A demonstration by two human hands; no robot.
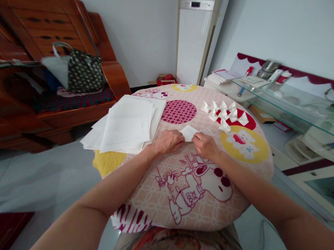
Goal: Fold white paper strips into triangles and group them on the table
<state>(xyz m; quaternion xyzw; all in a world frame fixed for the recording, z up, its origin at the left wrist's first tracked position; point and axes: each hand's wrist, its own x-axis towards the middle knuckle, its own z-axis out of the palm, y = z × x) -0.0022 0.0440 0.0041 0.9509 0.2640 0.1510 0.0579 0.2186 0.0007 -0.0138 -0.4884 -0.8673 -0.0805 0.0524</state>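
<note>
A small white folded paper [189, 132] lies on the pink cartoon-print cushion [187, 183] in front of me. My left hand [169, 141] presses its left edge with curled fingers. My right hand [205, 145] pinches its right edge, fingers closed. Both hands rest on the cushion. A stack of white paper sheets [125, 127] lies just left of my left hand. Several finished folded paper pieces [225, 115] sit in a cluster beyond my right hand, on a red circle of the print.
A wooden bench [41, 72] with a dotted bag [82, 69] stands at the left. A glass-topped cabinet [295, 107] with papers and small items runs along the right. A tall white air conditioner [194, 37] stands at the back. Grey floor lies to the left.
</note>
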